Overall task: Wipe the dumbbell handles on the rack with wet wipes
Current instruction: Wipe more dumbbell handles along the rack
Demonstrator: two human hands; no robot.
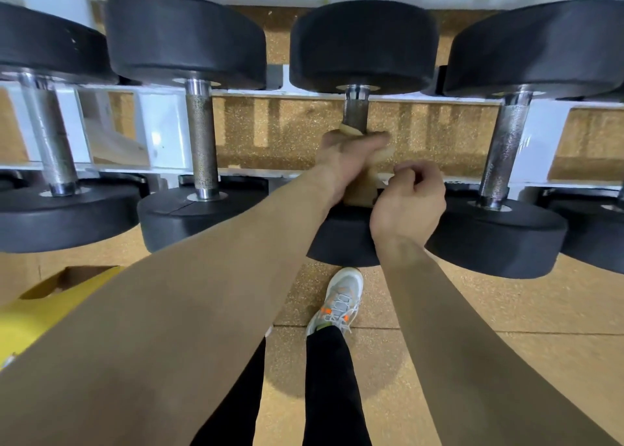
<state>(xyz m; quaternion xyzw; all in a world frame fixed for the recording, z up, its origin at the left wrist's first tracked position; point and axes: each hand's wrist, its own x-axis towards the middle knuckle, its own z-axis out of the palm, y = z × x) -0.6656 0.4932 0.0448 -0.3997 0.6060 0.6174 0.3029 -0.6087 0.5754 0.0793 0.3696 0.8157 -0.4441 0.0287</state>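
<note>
Several black dumbbells with knurled steel handles lie across a white rack (162,124). On the third dumbbell's handle (354,111), a wet wipe (363,189) is wrapped around the lower part. My left hand (344,155) grips the handle through the wipe, fingers reaching across it. My right hand (408,202) is just to the right, fingers curled, pinching the wipe's edge near the handle's near end. The handle's lower half is hidden by my hands and the wipe.
Neighbouring handles stand bare to the left (202,141) and right (503,151). A yellow cardboard box (44,307) sits on the floor at the lower left. My shoe (337,300) is on the speckled floor below the rack.
</note>
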